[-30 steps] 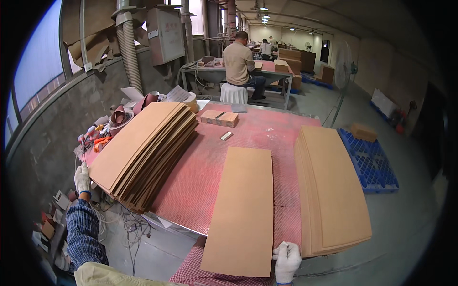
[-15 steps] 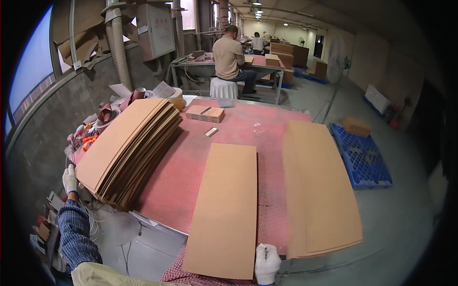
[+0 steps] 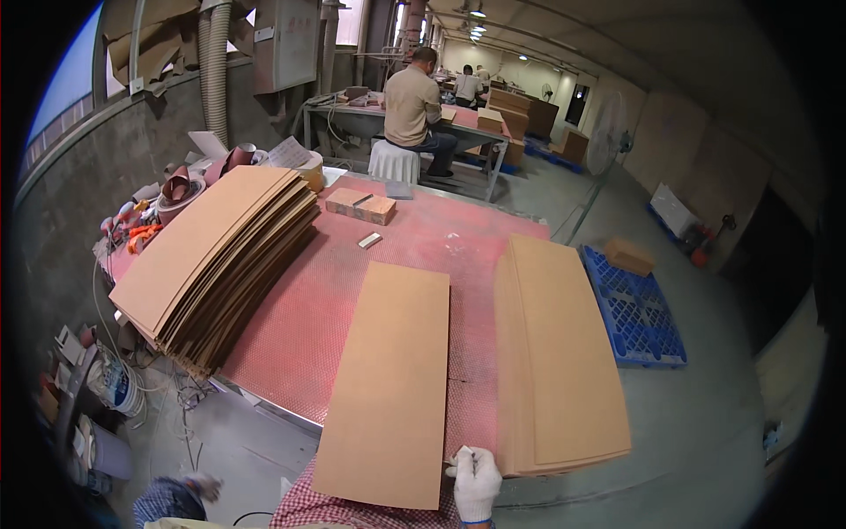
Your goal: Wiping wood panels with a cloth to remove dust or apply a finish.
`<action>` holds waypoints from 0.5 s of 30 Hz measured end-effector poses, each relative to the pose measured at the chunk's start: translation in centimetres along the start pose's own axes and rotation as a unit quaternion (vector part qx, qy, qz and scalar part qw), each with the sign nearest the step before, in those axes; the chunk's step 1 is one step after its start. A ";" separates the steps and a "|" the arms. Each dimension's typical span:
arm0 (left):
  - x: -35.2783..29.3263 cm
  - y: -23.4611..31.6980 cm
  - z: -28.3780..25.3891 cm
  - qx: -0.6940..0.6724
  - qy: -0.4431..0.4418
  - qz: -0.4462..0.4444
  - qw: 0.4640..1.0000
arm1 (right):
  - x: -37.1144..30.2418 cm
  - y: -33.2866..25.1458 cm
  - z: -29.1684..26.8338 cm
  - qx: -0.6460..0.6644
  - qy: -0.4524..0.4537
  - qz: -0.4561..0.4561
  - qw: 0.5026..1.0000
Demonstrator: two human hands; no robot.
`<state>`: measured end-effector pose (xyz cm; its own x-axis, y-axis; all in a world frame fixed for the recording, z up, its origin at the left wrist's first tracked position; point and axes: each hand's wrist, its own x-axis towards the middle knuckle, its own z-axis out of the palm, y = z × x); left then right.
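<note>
Head view: we note one tan panel (image 3: 385, 383) lying on the pink mat (image 3: 291, 339), between the left stack (image 3: 211, 234) and the right stack (image 3: 573, 353), its near end overhanging the table edge. The gloved right hand (image 3: 476, 485), at the panel's right edge, pinches a small pale piece (image 3: 466, 451). The left hand (image 3: 204, 487), low and blurred, is apart from the panel; we cannot tell its grip. We judge that pressing the overhang could tip the panel, and a knock could slide the left stack's uneven sheets.
</note>
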<state>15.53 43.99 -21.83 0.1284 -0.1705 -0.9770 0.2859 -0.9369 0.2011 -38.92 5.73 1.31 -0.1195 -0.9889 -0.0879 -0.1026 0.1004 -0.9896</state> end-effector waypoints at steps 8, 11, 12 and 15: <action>-5.0 2.0 15.4 0.117 0.086 0.081 0.986 | 1.3 -0.2 0.4 -0.072 -0.064 -0.023 0.995; -5.4 3.5 16.2 0.129 0.099 0.099 0.982 | 1.2 0.7 0.3 -0.070 -0.054 -0.043 0.995; -5.4 3.8 16.1 0.133 0.102 0.103 0.980 | 1.3 1.4 0.1 -0.074 -0.061 -0.070 0.993; -5.3 4.3 17.0 0.136 0.103 0.110 0.979 | 1.3 1.8 -0.1 -0.091 -0.049 -0.094 0.990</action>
<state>-0.07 35.73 -16.98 0.3546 -0.3386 -0.8715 -0.0296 -0.9357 0.3515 -39.40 4.65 -0.61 0.0145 -0.9969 0.0774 -0.2910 -0.0783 -0.9535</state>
